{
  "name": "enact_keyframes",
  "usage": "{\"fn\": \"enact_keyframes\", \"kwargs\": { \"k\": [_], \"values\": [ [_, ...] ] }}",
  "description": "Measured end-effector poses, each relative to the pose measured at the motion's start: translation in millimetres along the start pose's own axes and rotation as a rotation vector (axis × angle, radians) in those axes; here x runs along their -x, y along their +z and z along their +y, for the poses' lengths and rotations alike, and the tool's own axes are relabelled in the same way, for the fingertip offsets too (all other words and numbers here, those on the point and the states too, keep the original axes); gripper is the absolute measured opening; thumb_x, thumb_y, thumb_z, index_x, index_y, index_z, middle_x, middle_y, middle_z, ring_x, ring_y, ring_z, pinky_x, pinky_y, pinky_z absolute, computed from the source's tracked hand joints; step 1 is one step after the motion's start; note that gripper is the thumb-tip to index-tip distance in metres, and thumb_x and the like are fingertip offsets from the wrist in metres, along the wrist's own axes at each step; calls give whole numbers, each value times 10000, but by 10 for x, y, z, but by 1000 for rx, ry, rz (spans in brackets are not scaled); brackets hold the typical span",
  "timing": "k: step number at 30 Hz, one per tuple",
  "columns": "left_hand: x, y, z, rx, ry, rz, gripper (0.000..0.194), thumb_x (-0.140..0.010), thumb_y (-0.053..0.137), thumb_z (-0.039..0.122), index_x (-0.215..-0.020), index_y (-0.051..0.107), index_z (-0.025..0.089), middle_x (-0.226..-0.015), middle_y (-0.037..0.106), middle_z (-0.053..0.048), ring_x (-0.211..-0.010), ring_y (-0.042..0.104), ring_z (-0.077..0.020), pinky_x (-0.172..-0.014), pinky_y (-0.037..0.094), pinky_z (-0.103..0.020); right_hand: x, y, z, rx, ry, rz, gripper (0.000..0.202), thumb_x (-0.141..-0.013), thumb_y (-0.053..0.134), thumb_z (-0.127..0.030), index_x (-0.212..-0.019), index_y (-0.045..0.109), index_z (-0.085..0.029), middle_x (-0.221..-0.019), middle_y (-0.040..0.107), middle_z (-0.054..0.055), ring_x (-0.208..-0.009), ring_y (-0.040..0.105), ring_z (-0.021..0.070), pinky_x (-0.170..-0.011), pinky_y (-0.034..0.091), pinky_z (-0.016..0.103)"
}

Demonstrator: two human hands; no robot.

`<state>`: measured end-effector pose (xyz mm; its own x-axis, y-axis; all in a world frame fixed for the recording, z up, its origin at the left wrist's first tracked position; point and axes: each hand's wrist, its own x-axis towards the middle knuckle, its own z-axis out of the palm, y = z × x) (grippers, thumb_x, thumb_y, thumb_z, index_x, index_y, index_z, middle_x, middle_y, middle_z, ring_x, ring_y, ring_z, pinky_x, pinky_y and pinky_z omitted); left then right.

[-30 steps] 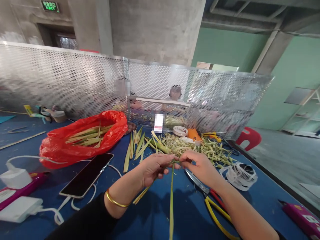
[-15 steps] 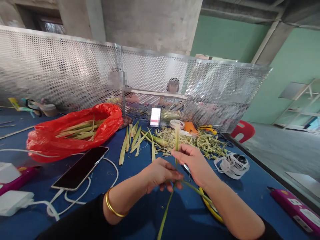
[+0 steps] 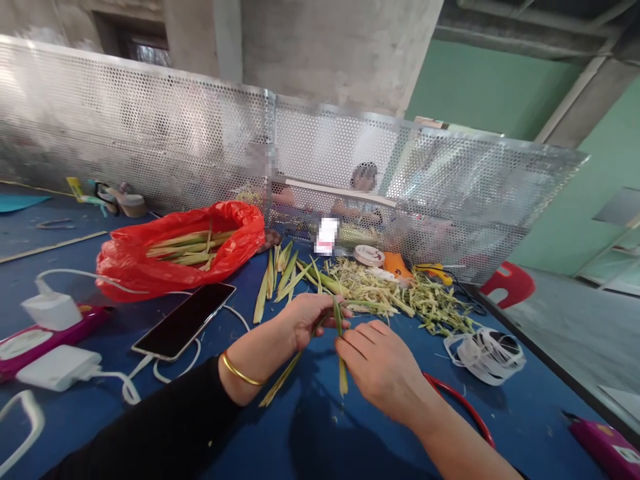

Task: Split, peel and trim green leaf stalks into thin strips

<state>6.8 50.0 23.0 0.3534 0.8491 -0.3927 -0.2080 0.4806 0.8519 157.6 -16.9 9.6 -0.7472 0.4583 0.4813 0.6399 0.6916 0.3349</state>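
In the head view, my left hand [image 3: 313, 319] pinches folded green leaf strips [image 3: 338, 310] between thumb and fingers, at the middle of the table. A pale strip end trails down to the left below my left wrist. My right hand [image 3: 375, 360], to the right and a little nearer, has its thumb and fingers closed on a strip hanging downward, its light end [image 3: 343, 380] showing below. How the strips cross is partly hidden by the fingers. Beyond my hands lie loose leaf pieces [image 3: 273, 273] and a heap of shredded leaf trimmings [image 3: 440, 303].
A red plastic bag [image 3: 120, 267] of leaf strips, a phone [image 3: 185, 320] with cables and white chargers [image 3: 55, 367] are left. Right are a white ribbon coil [image 3: 487, 357], a curved red handle [image 3: 463, 403] and a purple box-like object [image 3: 605, 440]. Perforated metal screens [image 3: 320, 143] stand behind.
The upright strip has been turned down and now hangs below my right hand. My right hand has moved lower and nearer, my left slightly up. The camera view has shifted left.
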Motion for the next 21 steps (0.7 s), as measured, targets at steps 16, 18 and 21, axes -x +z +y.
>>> {"fn": "enact_keyframes", "kwargs": {
  "k": [16, 18, 21],
  "values": [
    [41, 138, -129, 157, -18, -104, 155, -782, 564, 161, -662, 649, 113, -616, 649, -30, -545, 602, -103, -557, 494, -192, -34, 122, -149, 86, -31, 54, 221, -886, 436, -101, -1004, 617, -144, -825, 610, 64, -751, 537, 193, -779, 395, 376],
    [55, 161, -159, 153, 11, -126, 119, -750, 593, 143, -658, 657, 103, -623, 657, -34, -547, 597, -99, -550, 480, -182, -33, 114, -165, 62, -39, 91, 218, -876, 425, -82, -960, 617, -143, -811, 618, 67, -754, 547, 197, -798, 398, 390],
    [63, 154, -159, 106, 86, -81, 92, -739, 635, 170, -706, 678, 95, -647, 672, -38, -540, 592, -85, -535, 473, -167, -7, 65, -112, -142, 141, 280, 204, -876, 419, -88, -961, 587, -166, -844, 640, 68, -815, 571, 194, -800, 414, 374]
  ]
}}
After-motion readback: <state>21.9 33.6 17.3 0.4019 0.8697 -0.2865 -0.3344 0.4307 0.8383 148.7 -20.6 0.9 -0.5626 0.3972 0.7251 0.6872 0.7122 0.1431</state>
